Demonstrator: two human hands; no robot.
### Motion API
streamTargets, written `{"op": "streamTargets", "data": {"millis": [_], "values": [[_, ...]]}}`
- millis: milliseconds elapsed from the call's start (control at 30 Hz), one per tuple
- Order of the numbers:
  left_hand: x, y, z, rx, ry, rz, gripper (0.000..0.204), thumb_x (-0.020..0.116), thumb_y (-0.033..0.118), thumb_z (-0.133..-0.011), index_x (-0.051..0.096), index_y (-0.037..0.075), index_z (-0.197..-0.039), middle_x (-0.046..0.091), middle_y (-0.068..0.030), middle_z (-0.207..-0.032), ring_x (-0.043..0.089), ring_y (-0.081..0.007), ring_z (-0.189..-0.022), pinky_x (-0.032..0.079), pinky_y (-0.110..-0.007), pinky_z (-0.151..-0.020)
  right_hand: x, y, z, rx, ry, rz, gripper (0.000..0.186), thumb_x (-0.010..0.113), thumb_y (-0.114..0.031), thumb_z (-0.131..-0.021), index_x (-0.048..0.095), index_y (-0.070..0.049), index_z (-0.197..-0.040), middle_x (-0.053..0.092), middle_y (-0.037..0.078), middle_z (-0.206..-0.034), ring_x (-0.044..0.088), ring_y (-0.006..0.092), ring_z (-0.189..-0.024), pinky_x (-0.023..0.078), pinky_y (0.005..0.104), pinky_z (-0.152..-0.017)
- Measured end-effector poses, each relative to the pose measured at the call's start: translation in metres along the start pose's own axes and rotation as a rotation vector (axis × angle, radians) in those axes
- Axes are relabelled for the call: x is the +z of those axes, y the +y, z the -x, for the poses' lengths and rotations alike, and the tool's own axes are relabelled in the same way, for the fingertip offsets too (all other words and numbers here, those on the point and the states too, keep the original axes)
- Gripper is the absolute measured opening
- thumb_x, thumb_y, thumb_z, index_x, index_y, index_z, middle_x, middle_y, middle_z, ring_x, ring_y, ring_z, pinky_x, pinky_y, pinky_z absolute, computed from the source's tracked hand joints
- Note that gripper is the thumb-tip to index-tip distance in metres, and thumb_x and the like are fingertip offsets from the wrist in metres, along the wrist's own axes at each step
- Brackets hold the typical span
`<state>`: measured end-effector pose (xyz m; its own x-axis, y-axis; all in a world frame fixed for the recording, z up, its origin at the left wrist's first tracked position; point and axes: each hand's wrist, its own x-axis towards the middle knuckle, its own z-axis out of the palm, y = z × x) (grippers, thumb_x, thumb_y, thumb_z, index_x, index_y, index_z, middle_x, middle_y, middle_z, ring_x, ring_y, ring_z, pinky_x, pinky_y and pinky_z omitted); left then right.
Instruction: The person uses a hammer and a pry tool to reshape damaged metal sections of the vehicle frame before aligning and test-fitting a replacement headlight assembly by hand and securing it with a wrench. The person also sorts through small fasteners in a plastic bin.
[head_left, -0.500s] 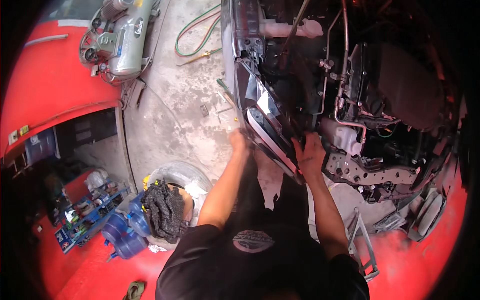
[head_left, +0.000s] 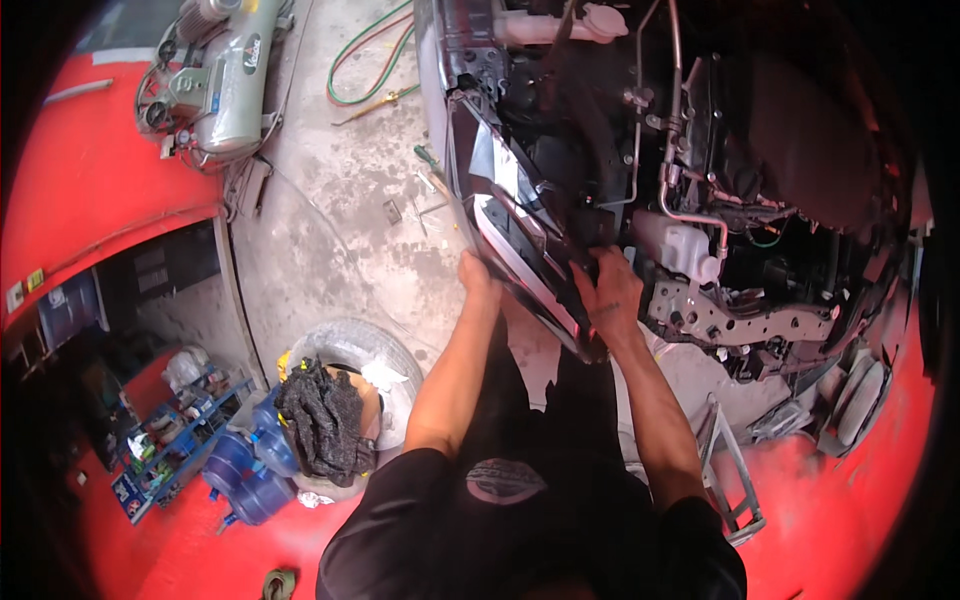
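A long, glossy headlamp point(head_left: 500, 190) with chrome and dark trim lies at a slant along the near left corner of a car's opened engine bay. My left hand point(head_left: 478, 275) grips its outer edge near the lower end, the fingertips partly hidden behind it. My right hand point(head_left: 608, 290) holds the lamp's inner, lower side, fingers curled onto the dark housing beside a translucent reservoir point(head_left: 680, 248). Below that reservoir runs a bare metal crossmember point(head_left: 760, 325) with holes. Short tool-like items point(head_left: 430, 210) lie to the left of the lamp.
A grey compressor point(head_left: 232, 90), green-red hoses point(head_left: 365, 50) and red surfaces point(head_left: 60, 190) are on the left. A tyre point(head_left: 355, 335) with black cloth point(head_left: 325, 420), blue water jugs point(head_left: 250, 470) and a cluttered shelf point(head_left: 175, 410) sit lower left. A metal frame point(head_left: 740, 480) and loose parts point(head_left: 850, 400) are lower right.
The view has shifted, so the car, compressor and floor items appear higher and further left. Both hands and the headlamp appear slightly up and left too, the grips much as before.
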<state>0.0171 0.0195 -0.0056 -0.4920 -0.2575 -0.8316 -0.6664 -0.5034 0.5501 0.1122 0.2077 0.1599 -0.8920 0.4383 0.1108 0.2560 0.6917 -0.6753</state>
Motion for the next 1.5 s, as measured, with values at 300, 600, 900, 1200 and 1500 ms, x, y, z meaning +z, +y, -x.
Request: {"op": "streamTargets", "data": {"millis": [300, 600, 900, 1200, 1500], "values": [[-0.034, -0.026, 0.004, -0.076, -0.113, 0.07, 0.034, 0.041, 0.024, -0.101, 0.062, 0.002, -0.115, 0.064, -0.0132, -0.115, 0.064, -0.0292, -0.108, 0.054, -0.046, -0.095, 0.0, 0.006, 0.032, 0.004, -0.027, 0.053, 0.032, 0.08, -0.013, -0.085, 0.06, -0.001, -0.107, 0.065, 0.018, -0.099, 0.067, 0.0392, -0.086, 0.054, 0.0454, -0.071], [-0.083, -0.042, 0.059, -0.108, 0.02, 0.117, 0.032, 0.043, 0.024, -0.098, 0.063, 0.002, -0.112, 0.065, -0.0131, -0.111, 0.065, -0.0305, -0.105, 0.053, -0.046, -0.097, -0.037, -0.015, 0.094, -0.069, -0.171, 0.087, 0.033, 0.078, -0.018, -0.085, 0.06, -0.003, -0.109, 0.063, 0.016, -0.098, 0.066, 0.0373, -0.087, 0.053, 0.0471, -0.069], [-0.174, -0.08, 0.085, -0.221, 0.198, 0.358, 0.027, 0.049, 0.031, -0.097, 0.064, 0.012, -0.084, 0.066, -0.0067, -0.089, 0.061, -0.0229, -0.081, 0.052, -0.043, -0.079, -0.052, -0.066, 0.107, -0.361, -0.412, 0.078, 0.029, 0.077, -0.013, -0.086, 0.064, 0.0, -0.108, 0.065, 0.019, -0.096, 0.067, 0.0387, -0.087, 0.054, 0.0457, -0.073], [-0.323, -0.034, 0.17, -0.056, 0.51, 0.771, 0.042, 0.038, 0.028, -0.104, 0.063, 0.006, -0.13, 0.066, -0.011, -0.128, 0.063, -0.0281, -0.119, 0.05, -0.048, -0.105, 0.021, -0.16, 0.166, -0.758, -0.682, -0.1, 0.026, 0.077, -0.009, -0.087, 0.063, 0.002, -0.106, 0.064, 0.019, -0.092, 0.066, 0.0407, -0.081, 0.053, 0.0439, -0.069], [-0.63, 0.03, 0.12, 0.226, 0.573, 1.056, 0.045, 0.035, 0.027, -0.105, 0.064, 0.001, -0.127, 0.069, -0.0159, -0.121, 0.069, -0.0311, -0.108, 0.057, -0.051, -0.096, 0.226, -0.331, 0.329, -0.805, -0.92, -0.222, 0.033, 0.079, -0.017, -0.086, 0.062, -0.004, -0.11, 0.067, 0.018, -0.099, 0.069, 0.0388, -0.081, 0.055, 0.0476, -0.068]]}}
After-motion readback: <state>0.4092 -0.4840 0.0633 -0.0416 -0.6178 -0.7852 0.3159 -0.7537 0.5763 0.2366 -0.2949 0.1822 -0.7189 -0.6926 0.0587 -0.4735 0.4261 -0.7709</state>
